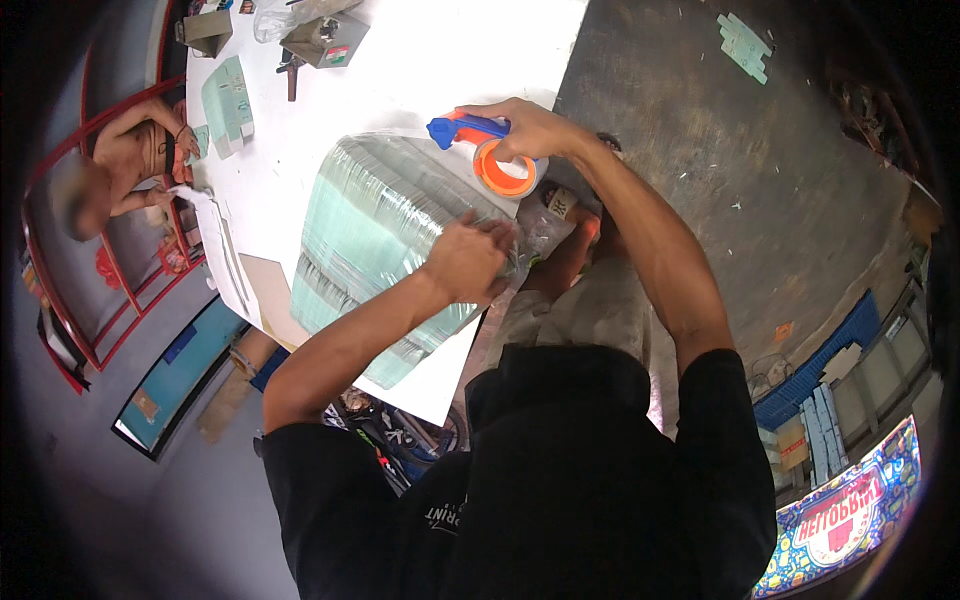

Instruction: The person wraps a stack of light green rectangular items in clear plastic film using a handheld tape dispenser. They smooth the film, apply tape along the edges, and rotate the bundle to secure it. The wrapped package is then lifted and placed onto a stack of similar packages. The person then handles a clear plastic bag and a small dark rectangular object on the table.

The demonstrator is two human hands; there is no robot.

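A large bundle of pale green flat cartons [375, 235] wrapped in clear plastic lies on the white table [440, 60]. My left hand [468, 262] presses down on the plastic at the bundle's near right end, fingers gripping the gathered wrap. My right hand [528, 130] holds a tape dispenser [490, 150] with a blue and orange handle and an orange roll, set against the bundle's far right corner.
Another person [125, 165] sits at the far left beside a red metal frame [70, 260]. Loose green cartons [228, 105] and small grey boxes [325, 40] lie at the table's far end. Grey concrete floor [720, 180] spreads to the right, with blue crates [820, 400] at lower right.
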